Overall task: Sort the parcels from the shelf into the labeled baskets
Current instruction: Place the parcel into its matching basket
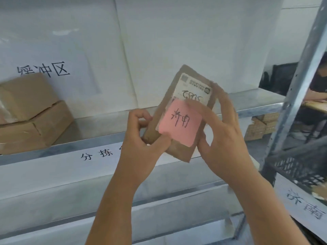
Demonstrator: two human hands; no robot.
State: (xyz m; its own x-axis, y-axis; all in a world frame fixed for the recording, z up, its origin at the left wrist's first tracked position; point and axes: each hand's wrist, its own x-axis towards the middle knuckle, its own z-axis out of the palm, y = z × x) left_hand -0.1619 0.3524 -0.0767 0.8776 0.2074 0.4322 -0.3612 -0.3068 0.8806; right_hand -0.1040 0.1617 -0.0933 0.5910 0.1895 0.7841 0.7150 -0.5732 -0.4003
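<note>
While I watch: both hands hold one parcel [184, 114].
Left hand [143, 138]: pinches its left edge.
Right hand [223, 128]: grips its right side.
Long side: up, tipped right.
Basket [300, 167]: low right, nearer my right hand.

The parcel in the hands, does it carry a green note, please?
No, the note stuck on the parcel is pink, with handwriting on it, below a white label.

Both forearms are bare from the lower frame edge to the wrists; no sleeve is in view. Left hand [141, 137] and right hand [224, 138]: no gloves. No ring, watch or wristband visible. Fingernails short, unpainted where they show.
</note>
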